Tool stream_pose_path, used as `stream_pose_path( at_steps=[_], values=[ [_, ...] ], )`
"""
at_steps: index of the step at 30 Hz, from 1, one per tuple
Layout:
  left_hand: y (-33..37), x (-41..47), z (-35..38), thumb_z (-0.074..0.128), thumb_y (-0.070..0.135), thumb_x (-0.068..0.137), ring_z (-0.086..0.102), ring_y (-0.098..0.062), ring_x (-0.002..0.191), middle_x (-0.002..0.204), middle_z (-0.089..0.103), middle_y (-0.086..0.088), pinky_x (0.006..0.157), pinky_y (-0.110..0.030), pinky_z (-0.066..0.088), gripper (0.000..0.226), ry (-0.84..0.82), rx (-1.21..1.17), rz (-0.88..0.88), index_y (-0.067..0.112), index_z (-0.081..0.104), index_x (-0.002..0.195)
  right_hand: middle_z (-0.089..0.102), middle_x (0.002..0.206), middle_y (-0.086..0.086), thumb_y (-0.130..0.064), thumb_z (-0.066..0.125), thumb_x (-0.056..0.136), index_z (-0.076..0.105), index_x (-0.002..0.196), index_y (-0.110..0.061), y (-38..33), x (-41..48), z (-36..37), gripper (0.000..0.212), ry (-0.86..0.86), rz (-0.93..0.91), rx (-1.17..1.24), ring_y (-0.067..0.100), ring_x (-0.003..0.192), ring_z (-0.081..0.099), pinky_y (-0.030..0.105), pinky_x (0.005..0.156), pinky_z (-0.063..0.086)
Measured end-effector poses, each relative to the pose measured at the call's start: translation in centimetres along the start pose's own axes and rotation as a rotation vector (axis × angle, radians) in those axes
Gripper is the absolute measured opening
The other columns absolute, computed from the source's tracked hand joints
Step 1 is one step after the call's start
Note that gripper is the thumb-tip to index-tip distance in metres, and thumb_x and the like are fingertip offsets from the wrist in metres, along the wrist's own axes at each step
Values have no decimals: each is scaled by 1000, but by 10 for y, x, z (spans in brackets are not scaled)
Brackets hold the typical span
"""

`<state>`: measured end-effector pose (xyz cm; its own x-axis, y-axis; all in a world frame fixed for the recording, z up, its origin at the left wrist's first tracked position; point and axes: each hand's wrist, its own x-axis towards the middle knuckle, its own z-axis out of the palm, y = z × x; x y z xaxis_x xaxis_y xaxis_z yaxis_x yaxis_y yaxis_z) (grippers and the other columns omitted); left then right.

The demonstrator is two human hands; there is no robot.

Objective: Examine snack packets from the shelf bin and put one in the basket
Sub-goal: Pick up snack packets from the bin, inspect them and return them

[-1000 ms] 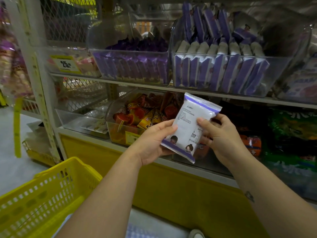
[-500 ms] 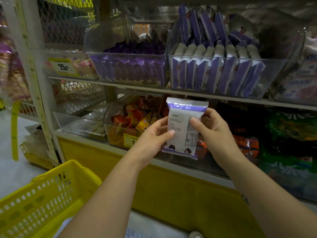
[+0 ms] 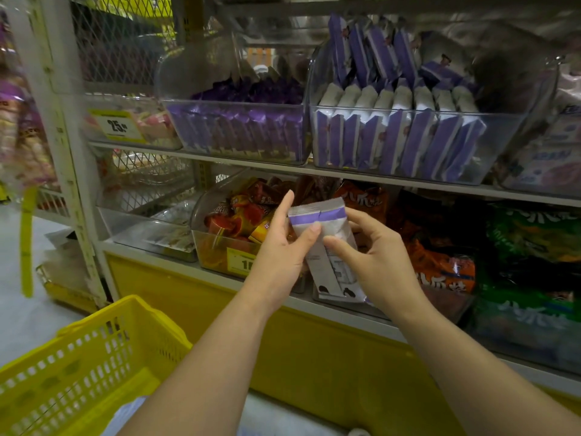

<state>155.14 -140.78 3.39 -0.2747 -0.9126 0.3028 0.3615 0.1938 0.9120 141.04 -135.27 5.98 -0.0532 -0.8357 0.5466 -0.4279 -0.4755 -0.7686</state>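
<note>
Beside shelving [image 3: 393,181], basket [image 3: 103,313] covers pale, perhaps tiled floor [image 3: 15,313].

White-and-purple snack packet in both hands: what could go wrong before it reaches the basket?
1. The white-and-purple snack packet is held only by light pinches of the left hand and right hand; letting go with one could let it slip to the floor.
2. The yellow plastic basket sits low on the left, so a toss might miss it.
</note>
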Motion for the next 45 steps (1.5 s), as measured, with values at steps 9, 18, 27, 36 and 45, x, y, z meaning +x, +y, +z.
stream_pose_path(
  at_steps=[9, 18, 27, 36, 45],
  values=[
    [7, -1, 1, 68, 33, 78, 65, -25, 112, 134, 60, -8, 71, -36, 57, 82, -69, -196, -117, 30, 30, 151, 54, 111, -29, -19, 72, 84, 44, 137, -37, -15, 5, 0, 63, -117, -34, -55, -20, 103, 53, 4, 84, 44],
    [7, -1, 4, 50, 31, 97, 62, -28, 115, 131, 61, -11, 69, -34, 57, 54, 9, -173, -131, 28, 35, 149, 59, 131, -16, -8, 65, 89, 44, 139, -37, -17, 3, -14, 61, -300, 22, -3, -3, 118, 56, 26, 97, 51],
    [2, 5, 0, 30, 29, 106, 67, -22, 100, 128, 61, -14, 62, -23, 56, 43, 8, 172, -37, 20, 39, 148, 63, 125, -15, -5, 66, 88, 48, 129, -45, -15, 4, -15, 60, -303, 55, 54, 0, 111, 62, 26, 90, 55],
    [7, 5, -2, 37, 11, 103, 63, -24, 115, 141, 53, -13, 74, -27, 57, 51, -115, 171, -97, 20, 28, 152, 68, 113, -15, 1, 67, 86, 55, 115, -48, -16, 6, -21, 58, -301, 99, 179, 2, 103, 66, 23, 82, 57],
    [7, 3, -2, 47, 7, 95, 59, -31, 120, 149, 41, -17, 97, -47, 52, 70, -114, 150, -99, 30, 17, 154, 63, 109, -26, 2, 69, 84, 52, 113, -49, -23, 8, -18, 60, -307, 28, 107, -10, 103, 61, 11, 82, 52]
  ],
)
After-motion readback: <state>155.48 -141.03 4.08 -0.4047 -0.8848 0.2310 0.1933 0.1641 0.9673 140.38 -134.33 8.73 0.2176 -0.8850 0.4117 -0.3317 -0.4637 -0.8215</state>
